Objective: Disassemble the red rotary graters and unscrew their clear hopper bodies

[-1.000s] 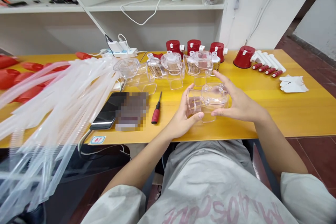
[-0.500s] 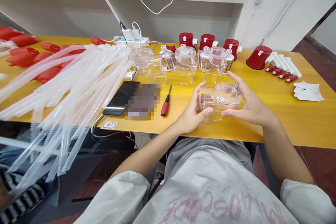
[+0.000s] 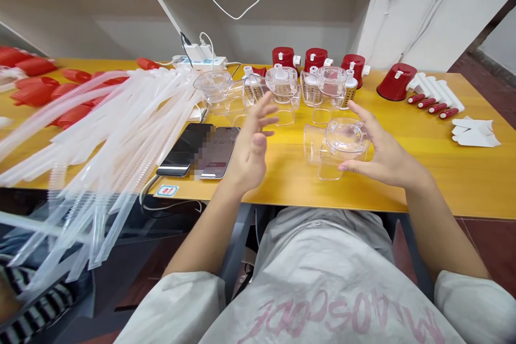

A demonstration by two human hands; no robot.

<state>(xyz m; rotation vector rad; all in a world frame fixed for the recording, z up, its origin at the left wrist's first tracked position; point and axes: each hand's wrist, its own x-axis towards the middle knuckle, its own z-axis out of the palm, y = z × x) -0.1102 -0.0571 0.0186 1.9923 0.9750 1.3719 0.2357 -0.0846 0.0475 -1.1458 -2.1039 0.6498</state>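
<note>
A clear plastic housing (image 3: 312, 145) with a round funnel-like top and a wide side tube stands near the table's front edge. My right hand (image 3: 385, 156) curves around its right side, thumb in front and fingers behind. My left hand (image 3: 252, 150) is raised to the left of it, fingers spread and nothing in them. Beside that hand lies a phone (image 3: 220, 164), with a black phone (image 3: 185, 150) further left. The red-handled screwdriver is hidden behind my left hand.
Similar clear housings (image 3: 284, 110) with perforated white-capped cylinders (image 3: 350, 88) stand behind, before several red bases (image 3: 316, 59). White red-ended parts (image 3: 439, 94) and white pieces (image 3: 475, 133) lie right. Clear tubes (image 3: 105, 140) overhang the left edge; a power strip (image 3: 209, 62) is behind.
My left hand has let go of the clear housing and moved left, opening in front of the screwdriver. My right hand stays at the housing, and the view has shifted slightly.
</note>
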